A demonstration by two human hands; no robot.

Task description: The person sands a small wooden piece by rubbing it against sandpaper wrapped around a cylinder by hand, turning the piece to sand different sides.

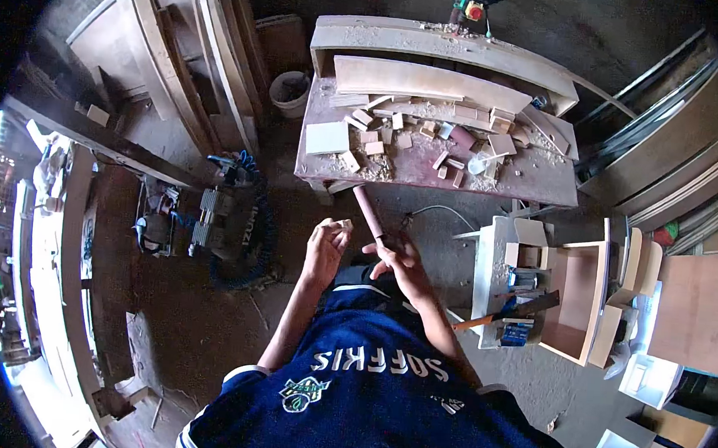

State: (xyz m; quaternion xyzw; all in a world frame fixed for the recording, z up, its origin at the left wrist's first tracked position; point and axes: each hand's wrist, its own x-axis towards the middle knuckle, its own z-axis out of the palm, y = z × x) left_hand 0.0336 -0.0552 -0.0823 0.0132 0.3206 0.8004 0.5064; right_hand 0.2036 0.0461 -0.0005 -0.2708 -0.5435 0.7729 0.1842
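Observation:
My right hand [399, 267] has its fingers around the lower end of a long, brownish-pink cylinder [367, 210], which looks like a roll. The cylinder tilts up and to the left, towards the front edge of the workbench [429, 177]. Beside it, my left hand [324, 253] is closed, with a small pale piece [346, 225] at its fingertips; its kind is too small to tell. Both hands are in front of my body, apart from each other. On the bench lie several small wooden blocks [374, 148], wood shavings and a second brownish-pink cylinder [462, 137].
A white board [327, 138] lies at the bench's left. An air compressor [226, 223] with a blue coiled hose stands on the floor at left, and a white bucket [290, 93] behind. At right are an open wooden drawer box [574, 297] and leaning panels [697, 156].

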